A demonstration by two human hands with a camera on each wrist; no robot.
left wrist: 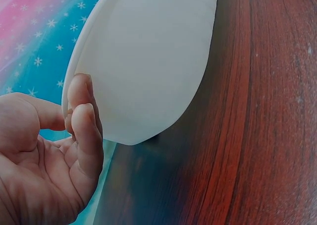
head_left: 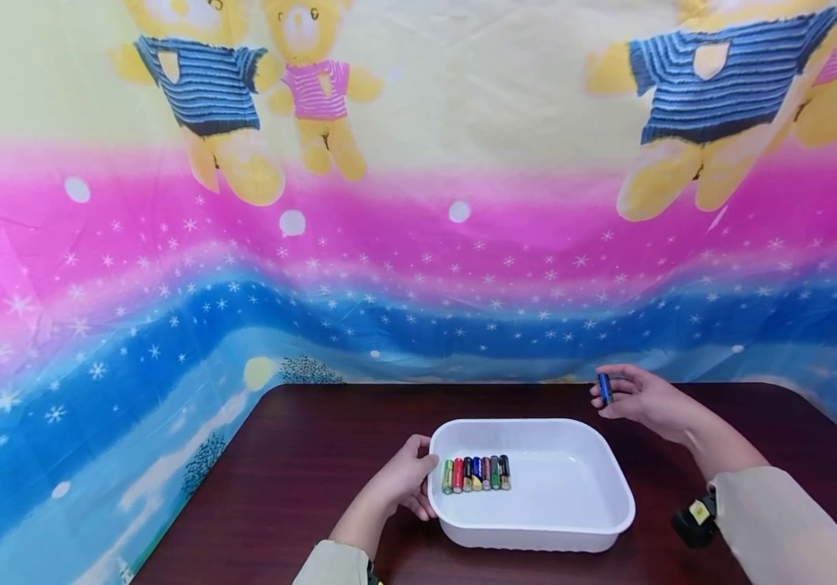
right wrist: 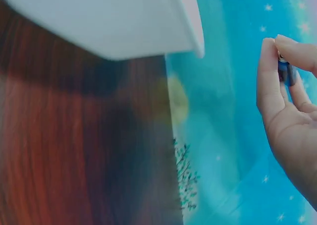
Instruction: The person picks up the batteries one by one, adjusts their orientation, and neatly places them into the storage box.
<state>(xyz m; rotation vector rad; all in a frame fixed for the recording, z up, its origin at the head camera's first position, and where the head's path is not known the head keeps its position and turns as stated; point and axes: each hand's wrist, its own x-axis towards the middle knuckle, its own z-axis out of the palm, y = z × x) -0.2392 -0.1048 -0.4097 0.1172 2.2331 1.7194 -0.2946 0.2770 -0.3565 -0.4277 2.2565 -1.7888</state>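
Note:
A white plastic tray stands on the dark table, and my left hand grips its left rim. The left wrist view shows the thumb and fingers of that hand on either side of the rim. Several batteries in mixed colours lie side by side in a row at the left inside the tray. Off the tray's far right corner, my right hand pinches a blue battery above the table. In the right wrist view this battery is partly hidden by the fingertips.
The dark wooden table ends at the back against a printed cloth with bears and snowflakes. A black device sits at the right wrist, beside the tray's right side.

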